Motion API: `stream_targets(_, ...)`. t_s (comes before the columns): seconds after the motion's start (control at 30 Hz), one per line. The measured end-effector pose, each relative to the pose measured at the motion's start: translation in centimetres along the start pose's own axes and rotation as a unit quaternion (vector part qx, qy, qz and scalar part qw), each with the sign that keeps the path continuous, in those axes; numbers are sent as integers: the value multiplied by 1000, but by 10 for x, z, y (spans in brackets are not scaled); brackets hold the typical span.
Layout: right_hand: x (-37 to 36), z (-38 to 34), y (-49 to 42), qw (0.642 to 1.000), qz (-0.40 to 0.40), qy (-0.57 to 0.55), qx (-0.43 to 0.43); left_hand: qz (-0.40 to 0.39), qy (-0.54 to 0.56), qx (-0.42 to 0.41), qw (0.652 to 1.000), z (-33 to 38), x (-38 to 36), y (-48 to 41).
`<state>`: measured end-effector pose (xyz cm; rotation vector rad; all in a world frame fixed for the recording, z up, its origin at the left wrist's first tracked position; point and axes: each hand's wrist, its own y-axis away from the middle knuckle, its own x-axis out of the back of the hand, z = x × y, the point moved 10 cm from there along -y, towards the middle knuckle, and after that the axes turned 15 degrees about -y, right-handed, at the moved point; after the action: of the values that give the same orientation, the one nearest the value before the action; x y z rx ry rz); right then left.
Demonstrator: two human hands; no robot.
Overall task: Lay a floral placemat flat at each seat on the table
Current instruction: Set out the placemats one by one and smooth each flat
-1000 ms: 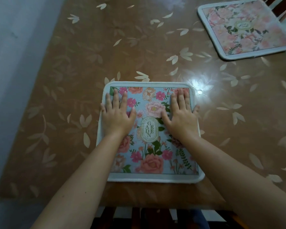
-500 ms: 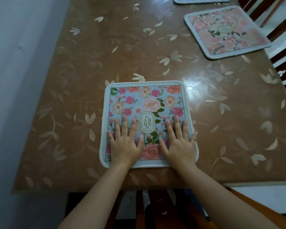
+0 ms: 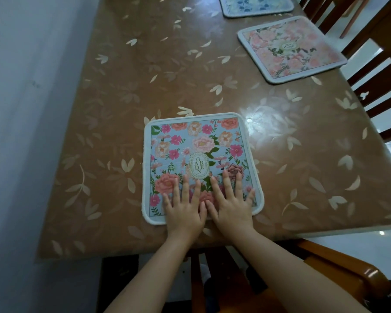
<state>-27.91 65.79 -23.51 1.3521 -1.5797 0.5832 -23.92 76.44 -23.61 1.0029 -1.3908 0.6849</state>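
A blue floral placemat (image 3: pixel 196 150) with a white border lies flat near the front edge of the brown table (image 3: pixel 145 75). My left hand (image 3: pixel 184 208) and my right hand (image 3: pixel 231 205) rest palm-down side by side on its near edge, fingers spread, holding nothing. A pink floral placemat (image 3: pixel 290 49) lies flat at the right side of the table. Part of a pale blue placemat (image 3: pixel 255 6) shows at the far edge.
The table has a glossy cover printed with pale leaves. Dark wooden chairs (image 3: pixel 375 71) stand along the right side. A wooden chair (image 3: pixel 339 265) sits below the near edge. A pale wall (image 3: pixel 20 132) runs along the table's left side.
Both hands have slid across the blue placemat from its far half to its near edge and drawn closer together. The view has pulled back, showing more of the far placemats.
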Motion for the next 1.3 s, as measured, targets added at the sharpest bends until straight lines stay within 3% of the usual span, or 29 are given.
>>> stream_targets(0.3, 24, 2, 17, 993, -112, 3, 43, -46, 11, 0, 999, 16, 12, 6)
stream_targets(0.43, 72, 10, 33, 996, -59, -2, 68, 24, 65, -4, 998, 35, 60, 14)
stream_targets(0.67, 148, 44, 61, 993, 40, -39, 102, 156, 7, -103, 982, 114, 140, 27)
stream_targets(0.9, 243, 118, 86, 983, 126, -31, 129, 209, 22, -126, 970, 222, 196, 33)
stream_targets(1.3, 363, 311, 146, 973, 222, -41, 51, 229, 24, -207, 951, 438, 248, 26)
